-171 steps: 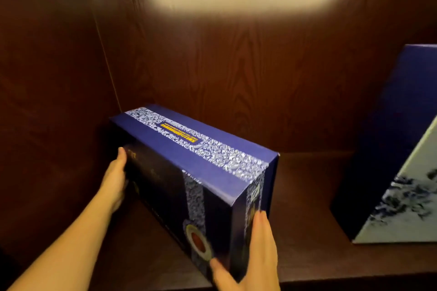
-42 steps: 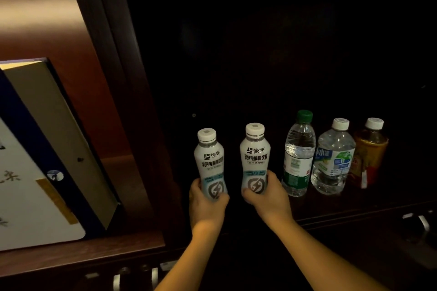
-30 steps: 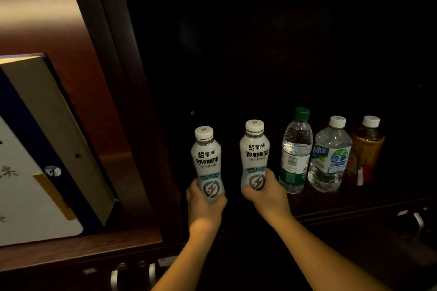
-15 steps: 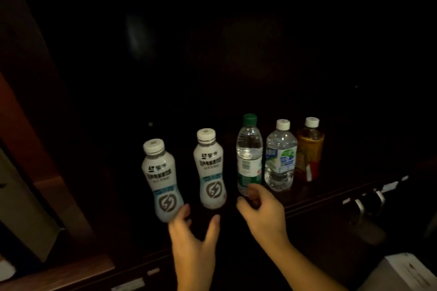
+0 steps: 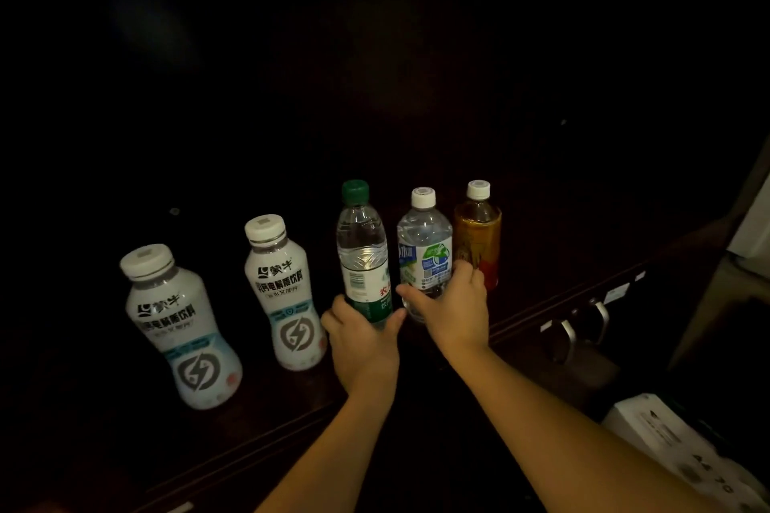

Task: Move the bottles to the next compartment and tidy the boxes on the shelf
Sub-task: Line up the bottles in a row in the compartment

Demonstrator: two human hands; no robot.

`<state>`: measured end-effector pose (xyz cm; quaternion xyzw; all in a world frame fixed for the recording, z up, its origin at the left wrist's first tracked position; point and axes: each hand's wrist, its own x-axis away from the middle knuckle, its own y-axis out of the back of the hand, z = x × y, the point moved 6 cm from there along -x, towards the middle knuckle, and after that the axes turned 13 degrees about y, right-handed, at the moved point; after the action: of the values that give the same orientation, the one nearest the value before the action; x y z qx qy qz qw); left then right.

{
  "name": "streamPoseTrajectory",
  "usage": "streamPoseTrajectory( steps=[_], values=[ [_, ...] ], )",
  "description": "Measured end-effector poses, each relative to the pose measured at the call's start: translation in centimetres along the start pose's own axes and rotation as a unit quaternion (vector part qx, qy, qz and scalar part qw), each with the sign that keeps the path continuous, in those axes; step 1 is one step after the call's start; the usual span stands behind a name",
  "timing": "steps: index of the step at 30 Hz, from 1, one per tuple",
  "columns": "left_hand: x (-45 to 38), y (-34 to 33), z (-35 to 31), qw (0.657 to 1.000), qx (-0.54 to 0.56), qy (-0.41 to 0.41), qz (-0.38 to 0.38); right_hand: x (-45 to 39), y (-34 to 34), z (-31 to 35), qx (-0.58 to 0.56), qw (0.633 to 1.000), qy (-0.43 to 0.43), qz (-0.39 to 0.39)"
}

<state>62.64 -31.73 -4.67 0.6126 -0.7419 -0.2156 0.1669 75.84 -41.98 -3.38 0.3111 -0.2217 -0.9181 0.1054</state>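
Note:
Several bottles stand in a row on a dark shelf (image 5: 554,304). Two white drink bottles, one (image 5: 179,325) at the far left and one (image 5: 283,292) beside it, stand free. My left hand (image 5: 362,329) wraps the base of the green-capped water bottle (image 5: 362,250). My right hand (image 5: 452,304) grips the lower part of the white-capped water bottle (image 5: 425,246). An amber tea bottle (image 5: 478,229) stands just right of it, partly behind my right hand. No boxes of the task show on this shelf.
The compartment is very dark, its back wall barely visible. Metal drawer handles (image 5: 583,325) sit below the shelf edge at right. A white carton (image 5: 675,446) lies at the lower right. A pale surface (image 5: 754,229) shows at the right edge.
Both hands let go of the two white bottles, which now stand on the shelf, and moved right onto the two water bottles. The view swung right; the boxes left the frame.

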Motion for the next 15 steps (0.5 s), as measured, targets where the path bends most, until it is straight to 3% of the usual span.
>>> streamPoseTrajectory(
  steps=[5, 10, 15],
  values=[
    [-0.4, 0.0, 0.3, 0.999, 0.029, -0.017, 0.011, -0.5, 0.1, -1.0, -0.108, 0.992, 0.041, 0.045],
    [-0.4, 0.1, 0.5, 0.995, 0.085, -0.008, 0.042, -0.8, -0.9, -1.3, -0.206, 0.973, 0.010, 0.106],
    [-0.3, 0.4, -0.3, 0.999, 0.032, -0.035, 0.013, -0.8, -1.5, -0.9, -0.084, 0.993, 0.039, 0.067]
  ],
)
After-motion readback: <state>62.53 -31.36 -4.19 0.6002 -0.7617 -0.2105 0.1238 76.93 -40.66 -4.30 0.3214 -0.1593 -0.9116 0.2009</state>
